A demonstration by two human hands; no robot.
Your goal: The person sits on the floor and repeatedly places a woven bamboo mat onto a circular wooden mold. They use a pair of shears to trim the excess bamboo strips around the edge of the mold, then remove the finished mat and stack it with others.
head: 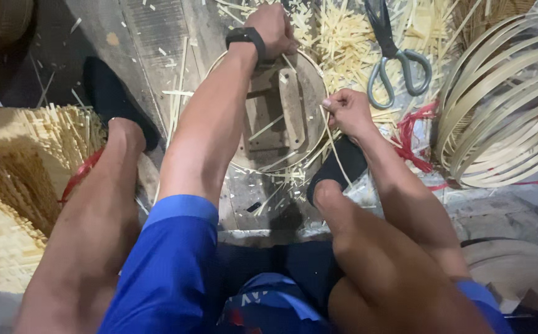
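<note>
**Bamboo hoop on wooden form, both hands engaged**

Nearest us: our knees in blue shorts [170, 260], legs spread so the work sits between them on the floor. A black sandal [337, 167] on the right foot rests at the lower right edge of the work, prob. to pin it down.

Item 1. Round wooden form [281, 117] w/ a crosspiece, flat on the plank floor [145, 37]. A thin bamboo hoop [309, 62] runs around its rim; the form appears to hold the strip to a circle.

Item 2. Right hand [348, 111], closed in a pinch on a bamboo strip [334, 154] at the hoop's right side. The strip trails down toward the sandal.

Item 3. Left hand [273, 28], w/ black wristband [246, 37], curled shut over the hoop's far edge, arm reaching across the form. It seems to press the hoop to the form while the other hand works.

Item 4. Left of us: woven bamboo matting [15, 185] w/ loose upright ends and a red band [80, 176].

Item 5. Right: stack of finished bamboo rings [504, 105], w/ red twine [414, 133] beside it.

Item 6. Far: scissors [395, 62], grey handles, lying shut on a litter of bamboo offcuts [337, 37], near the right hand.
</note>
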